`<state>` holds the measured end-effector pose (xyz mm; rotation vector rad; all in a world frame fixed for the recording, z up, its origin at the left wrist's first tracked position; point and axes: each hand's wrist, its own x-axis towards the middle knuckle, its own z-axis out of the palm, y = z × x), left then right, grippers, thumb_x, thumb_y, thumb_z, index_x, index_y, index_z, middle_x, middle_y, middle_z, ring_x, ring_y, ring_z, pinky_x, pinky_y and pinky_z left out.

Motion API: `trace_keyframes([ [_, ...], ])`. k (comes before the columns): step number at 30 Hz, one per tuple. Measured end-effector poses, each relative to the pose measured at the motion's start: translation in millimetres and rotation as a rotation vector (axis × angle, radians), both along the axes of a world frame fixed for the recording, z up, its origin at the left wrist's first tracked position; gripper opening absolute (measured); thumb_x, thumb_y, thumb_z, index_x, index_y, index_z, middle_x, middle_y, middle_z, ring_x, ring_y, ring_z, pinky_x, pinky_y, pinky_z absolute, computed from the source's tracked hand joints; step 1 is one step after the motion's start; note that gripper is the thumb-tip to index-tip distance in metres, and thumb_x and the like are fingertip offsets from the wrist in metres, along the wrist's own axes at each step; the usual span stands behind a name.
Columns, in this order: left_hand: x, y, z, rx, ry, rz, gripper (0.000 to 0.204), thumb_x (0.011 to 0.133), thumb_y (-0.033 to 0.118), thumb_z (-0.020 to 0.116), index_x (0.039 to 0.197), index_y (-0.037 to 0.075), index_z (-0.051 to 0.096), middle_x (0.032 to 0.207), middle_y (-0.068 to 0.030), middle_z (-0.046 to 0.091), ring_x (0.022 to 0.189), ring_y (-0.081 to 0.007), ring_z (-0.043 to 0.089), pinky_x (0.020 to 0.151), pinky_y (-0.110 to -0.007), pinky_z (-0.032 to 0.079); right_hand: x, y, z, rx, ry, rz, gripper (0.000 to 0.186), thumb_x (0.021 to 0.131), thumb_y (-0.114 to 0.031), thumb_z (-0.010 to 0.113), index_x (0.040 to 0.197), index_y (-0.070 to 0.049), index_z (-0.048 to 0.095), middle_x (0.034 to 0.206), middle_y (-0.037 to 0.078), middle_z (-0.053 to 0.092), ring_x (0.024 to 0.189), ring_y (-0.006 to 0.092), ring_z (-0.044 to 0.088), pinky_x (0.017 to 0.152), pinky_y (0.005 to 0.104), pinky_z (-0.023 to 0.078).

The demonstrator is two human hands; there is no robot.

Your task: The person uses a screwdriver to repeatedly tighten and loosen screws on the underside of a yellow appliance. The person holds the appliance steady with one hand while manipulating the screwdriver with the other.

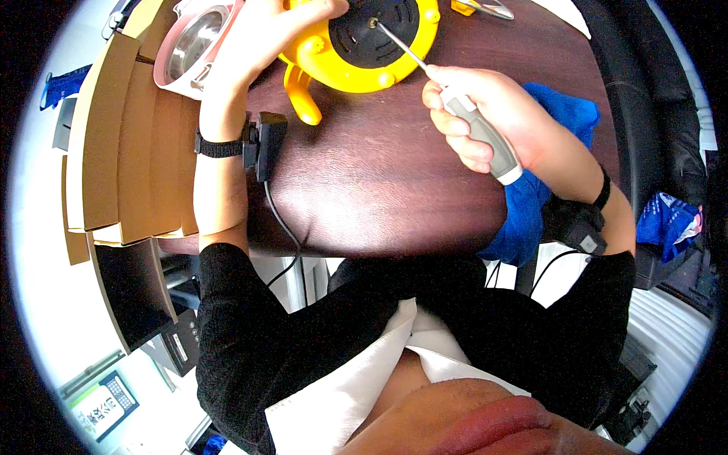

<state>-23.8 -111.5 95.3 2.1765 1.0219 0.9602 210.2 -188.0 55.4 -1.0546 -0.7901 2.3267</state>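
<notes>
A yellow, round-rimmed device [356, 79] with a black slotted disc [390, 54] in its middle lies at the far edge of the view. A curved yellow leg or handle [302, 98] sticks out toward me. My left hand [265, 30] grips its left side, with the fingers partly cut off by the upper edge. In my closed right hand [485, 106] is a screwdriver [487, 136] with a grey and white handle. Its metal shaft slants up to the left, and the tip meets the fitting at the disc's centre. Whether it sits in a screw head I cannot tell.
A pink-rimmed container with a metal bowl [201, 42] stands beside my left forearm, next to cardboard boxes [136, 144]. Blue cloth [523, 205] hangs over the right edge of the dark wooden table [364, 182]. Another yellow piece [464, 7] lies at the top. Cables hang from both wrist straps.
</notes>
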Motion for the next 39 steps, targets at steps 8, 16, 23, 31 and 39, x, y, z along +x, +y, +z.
trace_keyframes([
  [8, 4, -1, -3, 0.101, 0.065, 0.063, 0.062, 0.073, 0.020, 0.067, 0.127, -0.003, 0.048, 0.124, -0.0195, 0.052, 0.117, -0.0284, 0.050, 0.100, -0.036, 0.038, 0, -7, -14, 0.020, 0.028, 0.003, 0.036, 0.101, -0.038, 0.032, 0.086, -0.008, 0.047, 0.056, 0.001, 0.044, 0.033, 0.0132, 0.043, 0.032, 0.0273, 0.040],
  [16, 1, -3, -5, 0.142, 0.119, 0.126, 0.064, 0.073, 0.023, 0.069, 0.127, -0.003, 0.048, 0.122, -0.0195, 0.054, 0.116, -0.0279, 0.051, 0.100, -0.036, 0.039, 12, 5, -16, 0.341, -0.288, 0.102, 0.037, 0.098, -0.037, 0.040, 0.083, -0.004, 0.049, 0.053, 0.003, 0.048, 0.032, 0.0146, 0.047, 0.031, 0.0288, 0.040],
  [23, 0, -6, -1, 0.103, 0.125, 0.158, 0.063, 0.073, 0.023, 0.069, 0.127, -0.002, 0.049, 0.121, -0.0189, 0.054, 0.114, -0.0273, 0.051, 0.099, -0.035, 0.040, 17, 18, -9, 1.583, -1.255, 0.139, 0.043, 0.095, -0.030, 0.045, 0.067, 0.000, 0.058, 0.054, 0.019, 0.058, 0.049, 0.0324, 0.062, 0.048, 0.0426, 0.052],
  [31, -4, -6, 2, 0.079, 0.107, 0.146, 0.064, 0.074, 0.024, 0.068, 0.128, -0.002, 0.048, 0.120, -0.0184, 0.055, 0.110, -0.0264, 0.054, 0.097, -0.034, 0.042, 19, 21, 2, 1.745, -1.337, 0.146, 0.038, 0.093, -0.030, 0.049, 0.070, -0.001, 0.058, 0.055, 0.017, 0.057, 0.048, 0.0318, 0.060, 0.045, 0.0412, 0.051],
  [39, -2, 0, -2, 0.107, 0.123, 0.130, 0.063, 0.075, 0.025, 0.068, 0.128, -0.001, 0.047, 0.120, -0.0179, 0.054, 0.112, -0.0263, 0.052, 0.097, -0.035, 0.041, 18, 2, -21, 0.238, 0.009, -0.017, 0.038, 0.100, -0.036, 0.037, 0.082, -0.005, 0.051, 0.053, 0.003, 0.046, 0.031, 0.0138, 0.044, 0.030, 0.0269, 0.038],
])
